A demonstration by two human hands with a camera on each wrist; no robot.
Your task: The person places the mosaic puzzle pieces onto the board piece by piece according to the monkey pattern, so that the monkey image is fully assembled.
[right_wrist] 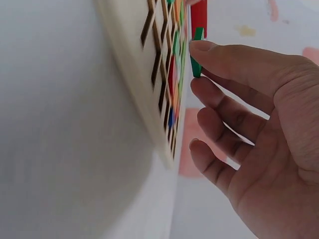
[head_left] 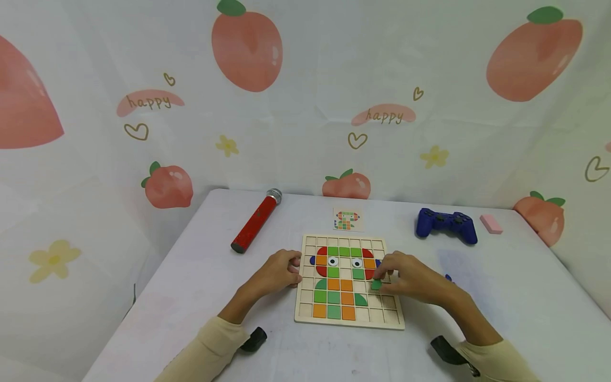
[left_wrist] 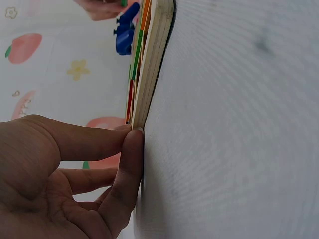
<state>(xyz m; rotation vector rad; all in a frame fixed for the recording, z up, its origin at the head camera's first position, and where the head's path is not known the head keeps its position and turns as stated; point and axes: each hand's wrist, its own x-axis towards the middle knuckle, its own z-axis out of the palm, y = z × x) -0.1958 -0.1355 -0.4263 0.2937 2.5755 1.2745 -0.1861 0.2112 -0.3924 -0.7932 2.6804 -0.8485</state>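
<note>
A wooden grid board (head_left: 348,324) holds colored tiles laid out as a figure with two eye pieces (head_left: 357,262). At its left edge my left hand (head_left: 279,271) pinches the rim between thumb and fingers, as the left wrist view shows close up. My right hand (head_left: 410,277) is over the board's right side, pinching a green tile (right_wrist: 197,52) between thumb and index finger. In the right wrist view that tile is held apart from the board surface, its other fingers loosely bent. Red, orange, green and blue tiles fill many squares; other squares are bare wood.
Behind the board lies a small pattern card (head_left: 348,219). A red microphone (head_left: 256,223) rests at the back left, a blue game controller (head_left: 446,225) and a pink block (head_left: 491,224) at the back right. A small blue piece (head_left: 448,278) lies beyond the right wrist.
</note>
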